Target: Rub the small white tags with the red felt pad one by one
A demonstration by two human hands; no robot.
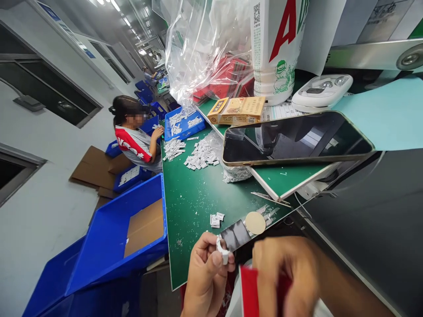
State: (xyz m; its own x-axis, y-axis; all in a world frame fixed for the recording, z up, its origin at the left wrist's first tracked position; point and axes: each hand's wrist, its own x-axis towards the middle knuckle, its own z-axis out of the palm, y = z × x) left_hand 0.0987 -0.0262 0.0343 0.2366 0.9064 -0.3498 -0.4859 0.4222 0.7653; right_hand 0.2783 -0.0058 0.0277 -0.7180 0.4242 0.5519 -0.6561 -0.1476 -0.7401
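Observation:
My left hand (208, 275) is closed, pinching a small white plastic piece (223, 252) with a curved notch between thumb and fingers. To its right, my right hand (289, 270) is curled and blurred. Its fingers overlap a red flat surface (248, 290); whether that is cloth or a held object, I cannot tell, and its fingertips are hidden. Just beyond my left hand, a grey-black rectangular pad (236, 235) lies at the table edge, beside a round beige disc (255, 223). Several small white pieces (216, 219) lie on the green table (188, 198) nearby.
A phone (297, 138) rests on a raised board, near an orange box (236, 110) and a large white bottle (277, 53). Piles of white parts (202, 154) lie farther back. Blue bins (112, 233) stand left, where another person (134, 132) sits at the table.

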